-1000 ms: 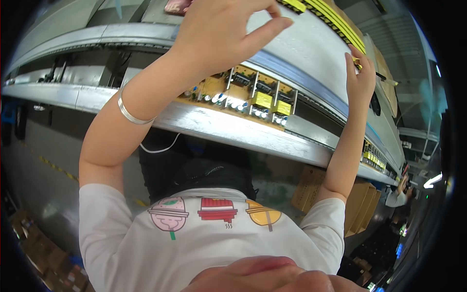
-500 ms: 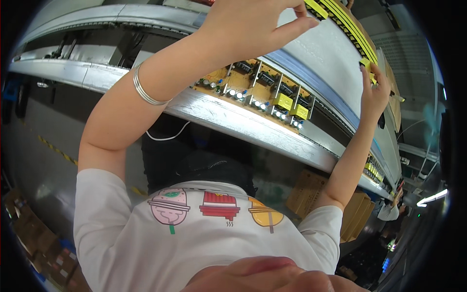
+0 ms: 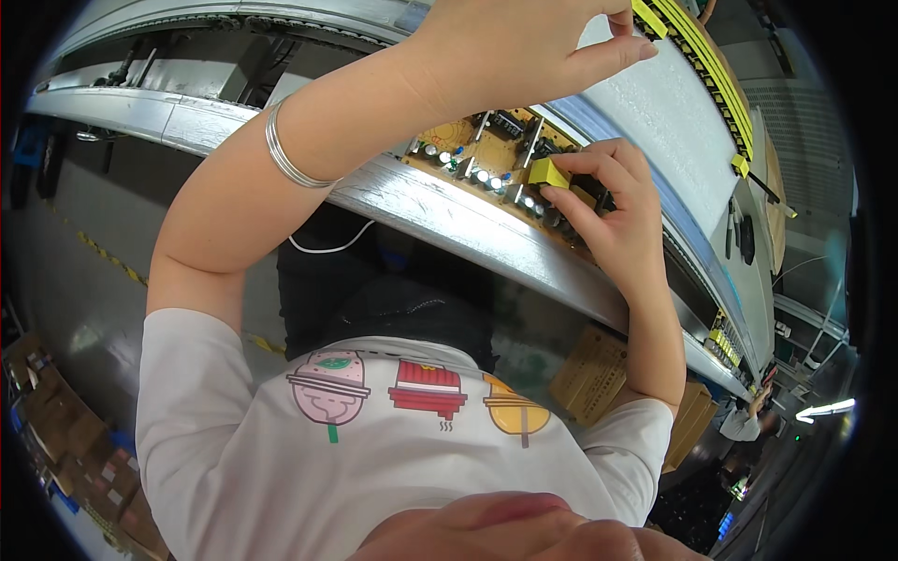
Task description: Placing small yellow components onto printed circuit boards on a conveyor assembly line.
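My right hand (image 3: 619, 201) is closed over the boards. Its thumb and index finger pinch a yellow block-shaped transformer (image 3: 545, 172) at the brown circuit boards (image 3: 486, 154). Whether its pins sit in the board cannot be seen. The boards carry black heatsinks, round capacitors and small blue parts. My left hand (image 3: 552, 47) is up at the top edge, thumb stretched out and apart from the bent index finger, with nothing visible between them. Its other fingers are cut off. Just beyond the thumb tip lie rows of yellow transformers (image 3: 711, 79).
A metal rail (image 3: 468, 224) runs along the near side of the boards. Beyond them is a white work surface (image 3: 645, 112). More yellow parts (image 3: 722, 341) stand farther down the line at right. Cardboard boxes (image 3: 589, 374) are below, and another person (image 3: 744, 423) is at far right.
My right hand has come from the end of the yellow rows down and left to the boards, with a yellow transformer in its fingers. My left hand stays near the top edge.
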Available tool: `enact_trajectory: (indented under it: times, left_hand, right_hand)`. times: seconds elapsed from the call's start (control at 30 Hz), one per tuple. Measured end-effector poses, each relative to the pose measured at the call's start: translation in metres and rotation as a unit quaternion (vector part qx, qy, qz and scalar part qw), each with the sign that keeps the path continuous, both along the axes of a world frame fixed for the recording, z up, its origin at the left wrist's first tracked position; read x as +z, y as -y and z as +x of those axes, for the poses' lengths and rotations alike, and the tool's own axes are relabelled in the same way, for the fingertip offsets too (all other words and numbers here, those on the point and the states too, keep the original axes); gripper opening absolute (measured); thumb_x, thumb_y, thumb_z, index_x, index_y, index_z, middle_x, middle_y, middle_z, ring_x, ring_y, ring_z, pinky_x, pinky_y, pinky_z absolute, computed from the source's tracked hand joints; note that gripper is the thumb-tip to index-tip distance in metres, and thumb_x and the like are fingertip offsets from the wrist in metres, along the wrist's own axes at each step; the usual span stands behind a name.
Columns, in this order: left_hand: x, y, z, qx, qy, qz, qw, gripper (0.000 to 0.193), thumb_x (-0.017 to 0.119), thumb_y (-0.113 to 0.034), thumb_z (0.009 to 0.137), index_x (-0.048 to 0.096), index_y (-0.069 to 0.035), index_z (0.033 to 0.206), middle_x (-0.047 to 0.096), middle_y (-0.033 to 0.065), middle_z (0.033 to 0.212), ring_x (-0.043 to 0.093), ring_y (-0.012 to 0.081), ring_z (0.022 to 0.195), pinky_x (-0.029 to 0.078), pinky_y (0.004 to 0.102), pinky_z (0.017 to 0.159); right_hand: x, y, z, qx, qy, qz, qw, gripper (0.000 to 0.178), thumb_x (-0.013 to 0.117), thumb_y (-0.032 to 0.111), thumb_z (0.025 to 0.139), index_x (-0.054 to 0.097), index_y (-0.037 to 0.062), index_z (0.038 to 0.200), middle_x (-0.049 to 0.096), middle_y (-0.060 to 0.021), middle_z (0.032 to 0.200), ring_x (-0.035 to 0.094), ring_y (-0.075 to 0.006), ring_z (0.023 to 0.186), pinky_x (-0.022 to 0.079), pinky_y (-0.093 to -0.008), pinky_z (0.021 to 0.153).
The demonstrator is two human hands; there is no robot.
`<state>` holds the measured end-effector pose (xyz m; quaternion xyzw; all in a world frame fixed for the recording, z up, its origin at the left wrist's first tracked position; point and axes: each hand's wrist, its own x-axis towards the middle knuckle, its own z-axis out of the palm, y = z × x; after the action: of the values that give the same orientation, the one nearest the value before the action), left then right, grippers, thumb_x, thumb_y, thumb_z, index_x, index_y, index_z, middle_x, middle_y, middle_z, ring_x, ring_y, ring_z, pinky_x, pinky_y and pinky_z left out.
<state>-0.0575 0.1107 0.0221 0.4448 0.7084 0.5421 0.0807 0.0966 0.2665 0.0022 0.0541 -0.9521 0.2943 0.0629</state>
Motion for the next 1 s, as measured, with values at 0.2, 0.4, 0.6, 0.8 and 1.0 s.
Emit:
enact_trajectory:
  times: [0.2, 0.4, 0.6, 0.8, 1.0]
  left_hand:
    - [-0.008, -0.003, -0.006, -0.043, 0.001, 0.018, 0.999, 0.027, 0.059, -0.026, 0.097, 0.066, -0.002, 0.087, 0.059, 0.0158, 0.112, 0.053, 0.0298, 0.109, 0.041, 0.04, 0.097]
    - [-0.013, -0.006, -0.004, 0.069, -0.141, -0.028, 0.987, 0.033, 0.064, -0.039, 0.096, 0.069, -0.008, 0.085, 0.064, 0.0073, 0.08, 0.056, 0.018, 0.069, 0.046, 0.0299, 0.063]
    - [0.015, 0.004, 0.014, 0.168, -0.16, -0.224, 0.947, 0.03, 0.069, -0.03, 0.096, 0.064, -0.006, 0.078, 0.073, 0.0116, 0.097, 0.072, 0.0213, 0.097, 0.057, 0.0319, 0.082]
    - [-0.003, -0.008, -0.006, 0.066, -0.076, -0.035, 0.994, 0.026, 0.058, -0.026, 0.098, 0.066, -0.003, 0.088, 0.06, 0.015, 0.114, 0.053, 0.0297, 0.113, 0.041, 0.0402, 0.099]
    - [-0.009, -0.005, -0.016, 0.053, -0.092, -0.094, 0.99, 0.028, 0.056, -0.028, 0.099, 0.067, -0.004, 0.091, 0.061, 0.0149, 0.114, 0.054, 0.0298, 0.115, 0.041, 0.0406, 0.101]
  right_hand:
    - [0.003, 0.002, 0.001, -0.001, 0.027, 0.032, 0.999, 0.02, 0.076, 0.009, 0.083, 0.073, 0.0004, 0.101, 0.062, -0.0071, 0.097, 0.057, -0.0184, 0.088, 0.046, -0.0282, 0.078]
    - [0.006, -0.003, 0.009, 0.015, 0.043, 0.015, 0.999, 0.02, 0.072, 0.007, 0.087, 0.073, -0.0002, 0.105, 0.062, -0.007, 0.097, 0.058, -0.0179, 0.084, 0.046, -0.0276, 0.074]
    - [0.019, -0.044, 0.0, -0.04, -0.055, 0.015, 0.998, 0.021, 0.066, 0.011, 0.094, 0.075, 0.0052, 0.113, 0.064, -0.0045, 0.092, 0.054, -0.0133, 0.079, 0.041, -0.0228, 0.066]
    - [0.007, -0.222, -0.001, -0.323, -0.208, 0.305, 0.871, 0.035, 0.067, 0.019, 0.096, 0.066, 0.0093, 0.13, 0.065, -0.009, 0.115, 0.065, -0.0191, 0.089, 0.051, -0.0292, 0.081]
    - [-0.028, -0.283, 0.0, -0.329, -0.206, 0.304, 0.87, 0.036, 0.066, 0.019, 0.096, 0.062, 0.009, 0.13, 0.063, -0.0133, 0.116, 0.066, -0.0254, 0.097, 0.053, -0.0356, 0.087]
